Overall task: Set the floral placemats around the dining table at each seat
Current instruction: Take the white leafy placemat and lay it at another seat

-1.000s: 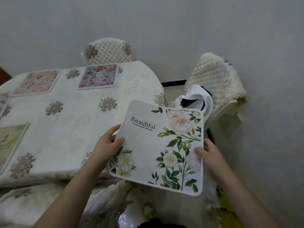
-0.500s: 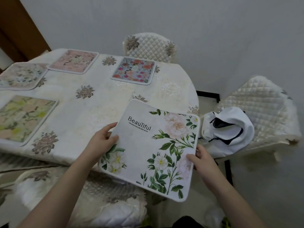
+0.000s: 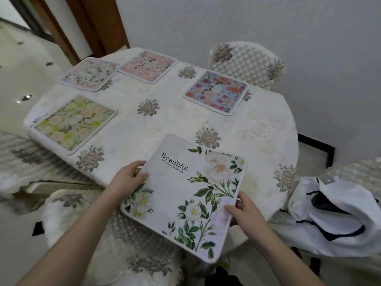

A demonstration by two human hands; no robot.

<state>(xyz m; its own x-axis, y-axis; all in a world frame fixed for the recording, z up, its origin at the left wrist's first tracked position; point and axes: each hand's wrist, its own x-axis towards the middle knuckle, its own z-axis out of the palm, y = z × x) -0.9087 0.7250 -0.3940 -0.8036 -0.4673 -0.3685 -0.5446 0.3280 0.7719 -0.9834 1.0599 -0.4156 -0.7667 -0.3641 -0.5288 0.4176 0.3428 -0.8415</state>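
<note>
both hands grip the white rose placemat (image 3: pixel 185 195), left hand (image 3: pixel 127 180) pinching its left edge, right hand (image 3: pixel 245 211) its right edge, mat over my near edge of the desk (image 3: pixel 257 129), four mats already laid.

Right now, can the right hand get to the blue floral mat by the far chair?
Probably not yet. The right hand grips the white Beautiful placemat, as does the left hand. The blue mat lies beyond it, with bare tablecloth between.

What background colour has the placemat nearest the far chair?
Light blue placemat, seen from the head view.
</note>
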